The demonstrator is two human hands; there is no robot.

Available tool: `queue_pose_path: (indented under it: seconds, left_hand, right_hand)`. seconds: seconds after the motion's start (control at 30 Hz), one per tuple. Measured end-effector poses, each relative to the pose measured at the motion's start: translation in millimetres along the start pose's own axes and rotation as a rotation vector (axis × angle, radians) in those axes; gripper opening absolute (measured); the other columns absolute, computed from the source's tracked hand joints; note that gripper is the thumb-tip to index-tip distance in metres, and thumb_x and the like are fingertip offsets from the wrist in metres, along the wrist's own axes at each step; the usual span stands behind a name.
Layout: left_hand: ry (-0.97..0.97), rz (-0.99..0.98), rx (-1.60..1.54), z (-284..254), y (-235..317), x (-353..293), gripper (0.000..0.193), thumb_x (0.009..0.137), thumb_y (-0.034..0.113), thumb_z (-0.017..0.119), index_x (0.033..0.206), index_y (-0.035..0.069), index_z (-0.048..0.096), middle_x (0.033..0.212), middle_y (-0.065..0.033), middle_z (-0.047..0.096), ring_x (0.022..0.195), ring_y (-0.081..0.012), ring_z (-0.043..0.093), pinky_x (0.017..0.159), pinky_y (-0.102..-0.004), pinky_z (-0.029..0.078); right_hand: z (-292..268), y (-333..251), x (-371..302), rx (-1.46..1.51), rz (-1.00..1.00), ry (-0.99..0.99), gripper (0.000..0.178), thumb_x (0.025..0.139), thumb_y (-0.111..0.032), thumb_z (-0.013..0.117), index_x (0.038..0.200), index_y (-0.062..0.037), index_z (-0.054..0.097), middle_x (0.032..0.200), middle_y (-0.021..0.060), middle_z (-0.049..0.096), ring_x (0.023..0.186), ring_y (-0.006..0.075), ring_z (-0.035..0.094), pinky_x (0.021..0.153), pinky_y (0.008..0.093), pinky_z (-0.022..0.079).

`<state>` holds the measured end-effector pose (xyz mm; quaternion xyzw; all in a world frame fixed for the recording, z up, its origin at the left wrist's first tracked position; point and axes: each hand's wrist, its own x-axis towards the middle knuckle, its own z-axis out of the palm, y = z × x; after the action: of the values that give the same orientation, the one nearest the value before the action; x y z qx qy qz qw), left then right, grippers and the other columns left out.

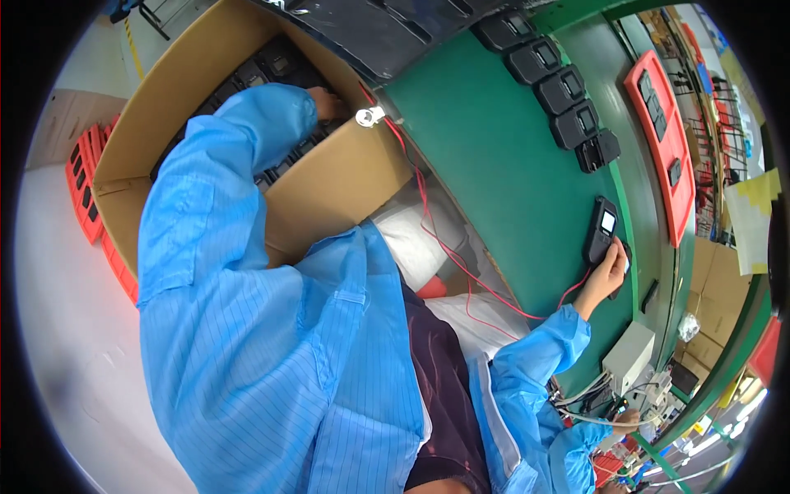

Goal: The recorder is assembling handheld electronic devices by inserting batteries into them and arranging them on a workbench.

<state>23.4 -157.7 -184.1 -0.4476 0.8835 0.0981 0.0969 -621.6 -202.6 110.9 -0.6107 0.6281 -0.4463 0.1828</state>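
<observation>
My left hand (pixel 327 104) reaches into a cardboard box (pixel 337 185) at the upper left, over rows of black devices (pixel 284 59). Its fingers are mostly hidden among them. On the right, at the far side of the green work surface (pixel 461 165), my right hand (pixel 607 278) is closed at the lower end of a black handheld device (pixel 602 235) with a small lit screen. Another dark piece shows partly behind the fingers; what it is I cannot make out. A red wire (pixel 573 288) runs to this hand.
Several black charger-like units (pixel 562 89) stand in a row along the far edge. Beyond lies a red tray (pixel 658 123) with dark parts. A ring terminal (pixel 369 117) with red wires hangs by the box. At lower right are a grey box (pixel 629 356), cables and another person's hand (pixel 627 421).
</observation>
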Motion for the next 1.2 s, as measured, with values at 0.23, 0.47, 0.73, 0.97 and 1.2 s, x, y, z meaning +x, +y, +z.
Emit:
queue_pose_path:
  seconds: [0.23, 0.47, 0.73, 0.97, 1.2]
  left_hand:
    - [0.221, 0.048, -0.160, -94, 38, -30, 0.068, 0.059, 0.024, 0.073, 0.122, 0.007, 0.053, 0.115, -0.0131, 0.056, 0.103, -0.0345, 0.057, 0.083, -0.0458, 0.051]
    - [0.058, 0.117, 0.008, -2, 44, -76, 0.067, 0.055, 0.027, 0.077, 0.115, 0.007, 0.054, 0.109, -0.0117, 0.055, 0.101, -0.0324, 0.056, 0.083, -0.0445, 0.051]
    - [0.162, 0.102, -0.024, -46, 58, -66, 0.071, 0.050, 0.036, 0.079, 0.111, 0.008, 0.053, 0.109, -0.0093, 0.054, 0.100, -0.0279, 0.055, 0.080, -0.0396, 0.049]
    - [-0.083, 0.212, 0.068, 22, 66, -168, 0.083, 0.044, 0.040, 0.084, 0.113, 0.009, 0.052, 0.109, -0.0106, 0.053, 0.105, -0.0294, 0.053, 0.082, -0.0406, 0.045]
    - [0.087, 0.214, 0.072, 33, 74, -150, 0.064, 0.066, 0.035, 0.069, 0.120, 0.006, 0.053, 0.110, -0.0117, 0.054, 0.103, -0.0311, 0.051, 0.094, -0.0444, 0.041]
  right_hand:
    - [2, -5, -3, 0.038, 0.004, 0.020, 0.029, 0.097, -0.022, 0.056, 0.112, 0.0013, 0.066, 0.106, 0.0054, 0.066, 0.096, 0.0117, 0.058, 0.087, 0.0249, 0.045]
    - [8, -16, -1, 0.060, 0.002, 0.006, 0.029, 0.098, -0.023, 0.056, 0.110, 0.0017, 0.066, 0.097, 0.0044, 0.065, 0.088, 0.0095, 0.057, 0.080, 0.0230, 0.046]
    - [-3, -3, -1, 0.076, 0.035, -0.008, 0.031, 0.098, -0.025, 0.055, 0.112, -0.0003, 0.066, 0.103, 0.0029, 0.065, 0.094, 0.0096, 0.057, 0.086, 0.0233, 0.044]
    - [7, -10, -6, 0.100, 0.049, -0.041, 0.031, 0.099, -0.026, 0.055, 0.113, -0.0003, 0.066, 0.103, 0.0028, 0.065, 0.092, 0.0094, 0.057, 0.086, 0.0234, 0.044]
    - [3, -8, -2, 0.068, 0.010, 0.025, 0.031, 0.098, -0.025, 0.055, 0.112, 0.0006, 0.066, 0.103, 0.0037, 0.065, 0.094, 0.0097, 0.057, 0.086, 0.0231, 0.044]
